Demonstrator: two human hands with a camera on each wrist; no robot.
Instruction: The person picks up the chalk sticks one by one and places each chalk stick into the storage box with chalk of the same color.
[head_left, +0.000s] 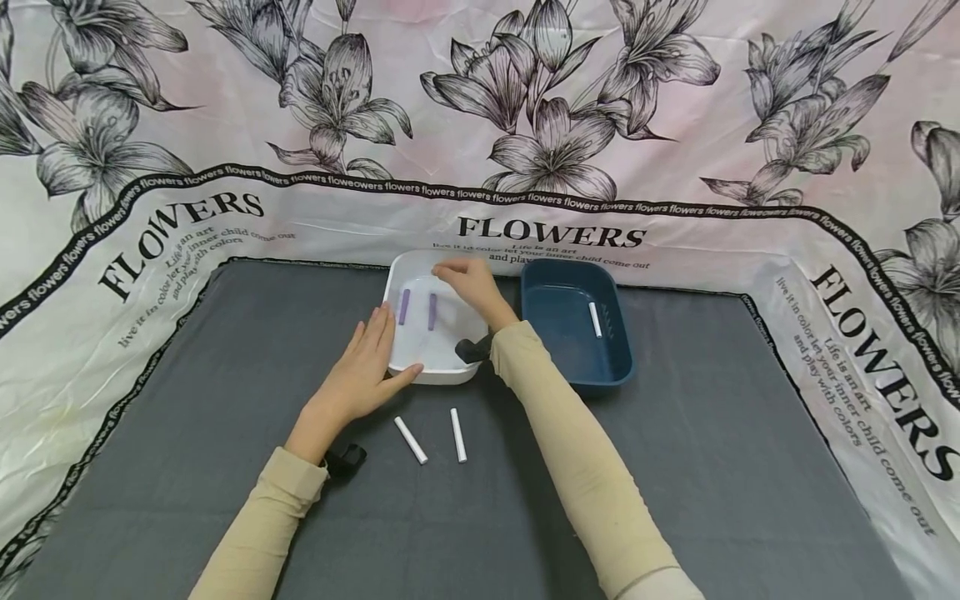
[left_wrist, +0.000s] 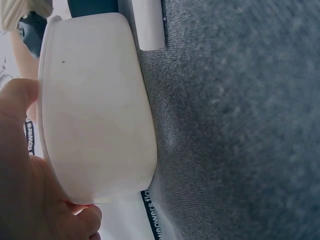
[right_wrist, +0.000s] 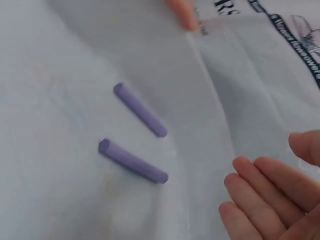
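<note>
Purple chalk sticks (head_left: 417, 308) could be scattered if the white tray (head_left: 420, 373), steadied by the open left hand (head_left: 365, 364), is tipped by the empty, loosely open right hand (head_left: 468, 283) hovering inside.

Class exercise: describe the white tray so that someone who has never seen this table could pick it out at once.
On the grey mat, two shallow trays sit side by side at the far edge. The white tray is the left one, with the left hand against its near corner and the right hand over it. Unlike the blue tray, it holds two purple sticks.
</note>
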